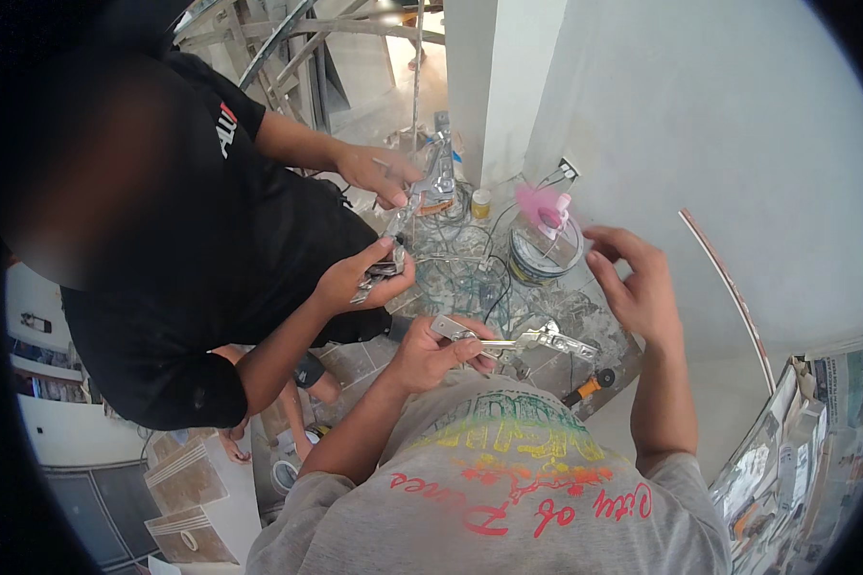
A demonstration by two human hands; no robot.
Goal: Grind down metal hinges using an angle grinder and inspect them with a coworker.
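My left hand (438, 356) is closed on a jointed metal bracket (547, 340), which reaches out to the right over my shirt front. One flat plate of it sticks up past my fingers. My right hand (635, 283) is raised at the right, with its fingers bent but apart and nothing visible in them. It is nearest to a tub (545, 261) with a pink fan (545, 206) on top. Facing me at the left, a co-worker in a black shirt holds small metal pieces (382, 271) in one hand; their other hand (379, 174) is at a larger metal bracket (438, 177).
A yellow and black power tool (588, 387) lies near the surface's front right edge. Cables and clear wrapping cover the messy surface beside a small yellow jar (480, 202). A wall outlet (568, 169), a leaning trim strip (729, 292) and drawers (187, 537) surround us.
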